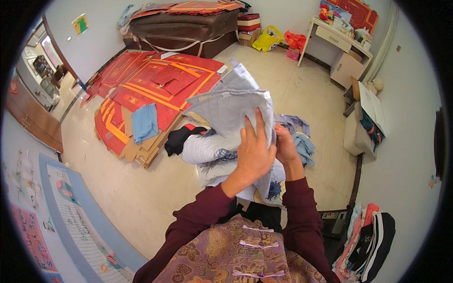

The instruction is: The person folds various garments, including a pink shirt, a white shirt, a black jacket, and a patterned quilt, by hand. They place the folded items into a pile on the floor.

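A light grey-blue quilted cloth [233, 106] with a pale binding and dark blue print stands raised and partly folded in front of me. My left hand [256, 152] lies flat against its face, fingers spread. At the cloth's right edge, my right hand [286, 145] pinches the border between thumb and fingers. Lower folds of printed fabric [277, 184] hang toward my lap. Just left of these is a rolled white quilted part [200, 148]. Behind my right hand, blue garments [304, 146] lie heaped; a black and red garment [182, 138] is at the left.
Flattened red and orange cardboard [170, 81] covers the floor ahead, with a folded blue cloth [145, 123] on its near edge. A brown sofa-like piece [184, 32] stands at the back wall. A white desk [332, 39] is far right; folded clothes [368, 244] are stacked near right.
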Motion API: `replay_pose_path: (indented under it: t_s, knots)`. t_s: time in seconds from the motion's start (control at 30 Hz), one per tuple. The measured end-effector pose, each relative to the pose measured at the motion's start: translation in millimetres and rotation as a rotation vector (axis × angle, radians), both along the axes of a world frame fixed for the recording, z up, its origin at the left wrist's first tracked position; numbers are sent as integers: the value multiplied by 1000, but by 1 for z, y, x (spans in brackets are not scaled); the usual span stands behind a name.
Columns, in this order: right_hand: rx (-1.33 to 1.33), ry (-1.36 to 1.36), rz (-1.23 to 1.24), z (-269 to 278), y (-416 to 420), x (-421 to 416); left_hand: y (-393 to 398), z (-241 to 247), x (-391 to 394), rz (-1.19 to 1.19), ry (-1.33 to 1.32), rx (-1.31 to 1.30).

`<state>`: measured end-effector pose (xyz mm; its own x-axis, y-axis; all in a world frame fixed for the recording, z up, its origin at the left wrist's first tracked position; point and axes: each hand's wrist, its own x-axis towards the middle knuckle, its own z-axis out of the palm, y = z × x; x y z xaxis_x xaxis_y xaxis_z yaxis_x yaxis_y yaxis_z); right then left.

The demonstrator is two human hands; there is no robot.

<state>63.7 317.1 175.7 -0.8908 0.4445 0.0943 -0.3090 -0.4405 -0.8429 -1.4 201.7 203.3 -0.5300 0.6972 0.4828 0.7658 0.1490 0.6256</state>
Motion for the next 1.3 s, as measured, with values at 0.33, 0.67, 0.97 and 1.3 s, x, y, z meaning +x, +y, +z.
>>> replay_pose_path:
  t_s: [0.33,0.67,0.97,1.3]
  knots:
    - [21,-199,-240,18,3,-11,-25,-26,7,-179,146,57]
    - [-62,137,-295,78,-15,-29,-61,-73,-11,152,-28,215]
    - [-76,309,-358,144,-9,-32,-54,-147,-69,320,-112,166]
    - [259,582,-461,259,72,-4,-57,-189,-168,250,-1074,69]
